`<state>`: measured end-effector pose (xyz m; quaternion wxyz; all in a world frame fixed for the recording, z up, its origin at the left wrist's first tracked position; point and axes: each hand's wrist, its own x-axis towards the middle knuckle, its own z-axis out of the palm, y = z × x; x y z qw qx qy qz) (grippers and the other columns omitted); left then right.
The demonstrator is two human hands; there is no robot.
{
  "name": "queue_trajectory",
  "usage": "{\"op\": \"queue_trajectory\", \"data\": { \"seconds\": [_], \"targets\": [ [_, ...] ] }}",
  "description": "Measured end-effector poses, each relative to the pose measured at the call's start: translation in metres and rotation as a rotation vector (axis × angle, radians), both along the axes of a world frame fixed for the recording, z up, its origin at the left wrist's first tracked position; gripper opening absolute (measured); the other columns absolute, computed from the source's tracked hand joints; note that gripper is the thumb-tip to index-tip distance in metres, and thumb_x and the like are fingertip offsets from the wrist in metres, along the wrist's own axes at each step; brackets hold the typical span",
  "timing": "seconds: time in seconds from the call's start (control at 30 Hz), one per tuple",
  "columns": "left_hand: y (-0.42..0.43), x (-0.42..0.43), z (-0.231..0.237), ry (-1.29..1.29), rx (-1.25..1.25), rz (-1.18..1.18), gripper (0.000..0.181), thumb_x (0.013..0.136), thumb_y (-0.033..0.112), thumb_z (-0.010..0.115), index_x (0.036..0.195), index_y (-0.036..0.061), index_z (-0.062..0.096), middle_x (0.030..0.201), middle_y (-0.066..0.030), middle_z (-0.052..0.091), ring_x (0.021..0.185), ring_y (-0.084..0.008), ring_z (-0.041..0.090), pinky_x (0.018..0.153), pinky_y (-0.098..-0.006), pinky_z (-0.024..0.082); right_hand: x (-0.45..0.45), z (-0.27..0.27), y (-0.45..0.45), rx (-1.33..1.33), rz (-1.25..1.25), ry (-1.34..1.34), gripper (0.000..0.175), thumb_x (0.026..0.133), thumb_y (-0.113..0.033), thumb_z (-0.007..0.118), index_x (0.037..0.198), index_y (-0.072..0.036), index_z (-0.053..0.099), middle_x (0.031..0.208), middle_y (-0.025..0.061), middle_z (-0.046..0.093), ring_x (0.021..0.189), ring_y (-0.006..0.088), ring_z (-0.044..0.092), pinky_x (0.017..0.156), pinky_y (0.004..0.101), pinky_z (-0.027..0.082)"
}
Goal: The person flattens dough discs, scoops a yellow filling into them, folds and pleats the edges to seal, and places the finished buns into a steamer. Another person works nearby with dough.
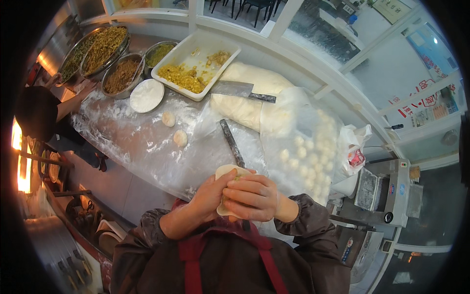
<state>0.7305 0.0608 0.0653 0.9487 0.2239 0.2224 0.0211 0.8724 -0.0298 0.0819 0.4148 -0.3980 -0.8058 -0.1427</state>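
Observation:
A round dough wrapper [224, 170] is cupped between my two hands, in front of my apron. My left hand [210, 196] supports it from the left, thumb along its upper edge. The curled fingers of my right hand [251, 198] lie across its front and cover most of it. A bit of greenish filling [237, 178] shows at the fold; the rest is hidden. Just beyond my hands, a dark flour-dusted rolling pin [232, 143] lies on the floured table [147, 147]. Two filled dough rounds, one nearer [180, 138] and one farther [169, 119], sit left of it.
A white tray [198, 96] holds yellow filling; a cleaver [235, 89] rests on a large dough mass [257, 75]. Several dough balls [301, 152] lie under plastic film. Beside a flour dish [147, 95] stand filling bowls [123, 75]. Another person [40, 110] stands at far left.

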Motion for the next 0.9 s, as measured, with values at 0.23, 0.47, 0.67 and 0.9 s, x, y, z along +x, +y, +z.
{"op": "queue_trajectory", "data": {
  "seconds": [0.23,0.47,0.67,0.9],
  "targets": [
    [0.004,-0.004,-0.011,0.107,0.136,0.041,0.039,0.102,0.030,0.045,0.127,0.0009,0.050,0.108,-0.0075,0.062,0.092,-0.0141,0.061,0.077,-0.0272,0.053,-0.008,-0.009,-0.001,-0.078,-0.107,0.297,0.029,0.078,-0.031,0.075,0.094,-0.008,0.066,0.095,0.0090,0.066,0.090,0.0263,0.065,0.076,0.0377,0.054],
    [0.018,-0.007,-0.006,-0.201,0.626,-0.111,0.052,0.092,0.030,0.061,0.131,0.0000,0.046,0.115,-0.0088,0.057,0.102,-0.0164,0.057,0.087,-0.0285,0.047,-0.006,-0.002,0.003,-0.270,-0.093,0.498,0.022,0.073,-0.015,0.080,0.088,-0.008,0.066,0.092,0.0083,0.065,0.078,0.0226,0.063,0.069,0.0332,0.053],
    [0.021,-0.008,0.001,-0.206,0.947,-0.178,0.079,0.069,0.024,0.084,0.132,0.0019,0.042,0.118,-0.0082,0.054,0.109,-0.0136,0.051,0.093,-0.0301,0.043,-0.008,0.005,0.008,-0.402,-0.151,0.605,0.024,0.069,-0.011,0.080,0.087,-0.005,0.065,0.093,0.0096,0.066,0.076,0.0218,0.063,0.063,0.0295,0.050],
    [0.017,-0.010,0.006,-0.206,0.578,-0.014,0.085,0.069,0.017,0.085,0.138,0.0003,0.038,0.128,-0.0082,0.051,0.116,-0.0150,0.050,0.098,-0.0302,0.041,0.012,0.018,0.001,-0.410,-0.085,0.616,0.031,0.068,-0.024,0.083,0.092,-0.010,0.068,0.095,0.0051,0.066,0.088,0.0232,0.062,0.078,0.0340,0.045]
  ]
}}
